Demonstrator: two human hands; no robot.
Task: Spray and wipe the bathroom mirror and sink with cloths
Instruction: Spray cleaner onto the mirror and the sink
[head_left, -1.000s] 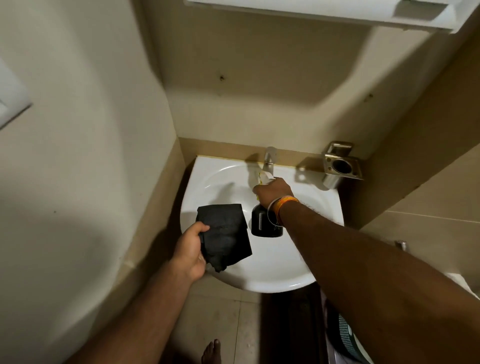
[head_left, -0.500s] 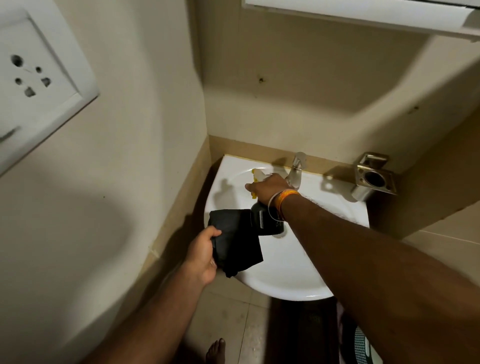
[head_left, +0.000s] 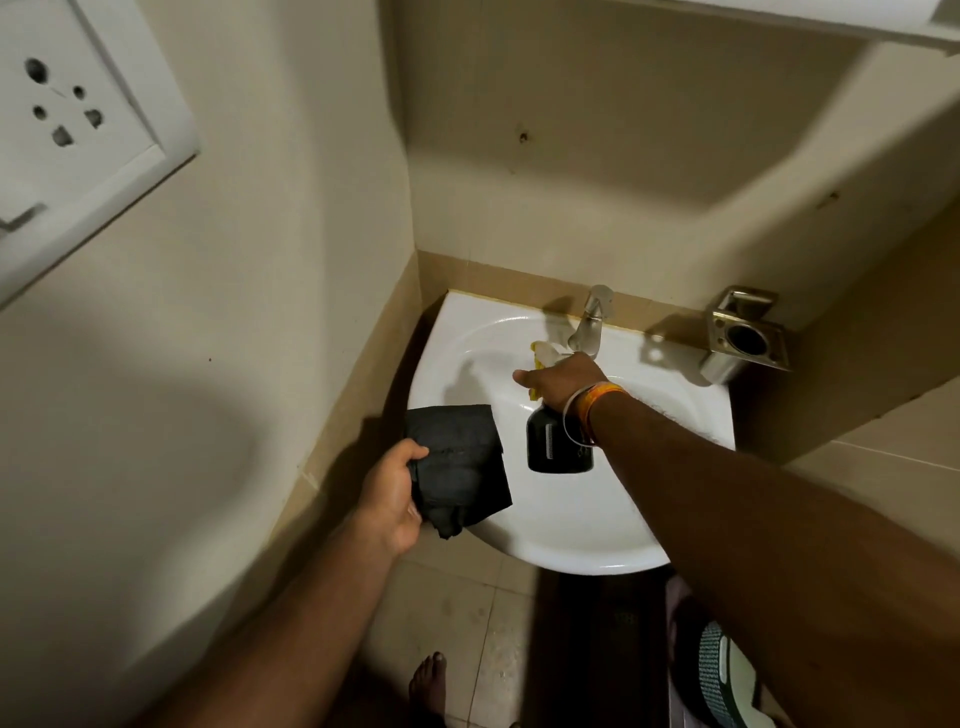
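Observation:
A white corner sink (head_left: 571, 540) fills the middle of the head view, with a metal tap (head_left: 589, 322) at its back. My right hand (head_left: 563, 379) grips the yellow-and-white trigger head of a dark spray bottle (head_left: 556, 441), which hangs over the basin with its nozzle toward the back left. My left hand (head_left: 392, 493) holds a folded black cloth (head_left: 457, 462) over the sink's left rim. Only the white lower edge of the mirror unit (head_left: 831, 15) shows at the top.
A wall socket plate (head_left: 78, 119) is on the left wall. A metal holder (head_left: 743, 338) is fixed to the wall right of the tap. Tiled floor, a bare foot (head_left: 428, 686) and a round striped object (head_left: 719, 675) lie below the sink.
The view swung left, bringing the socket into sight. My right hand with the bottle moved slightly left across the basin. The cloth stays in my left hand at the rim.

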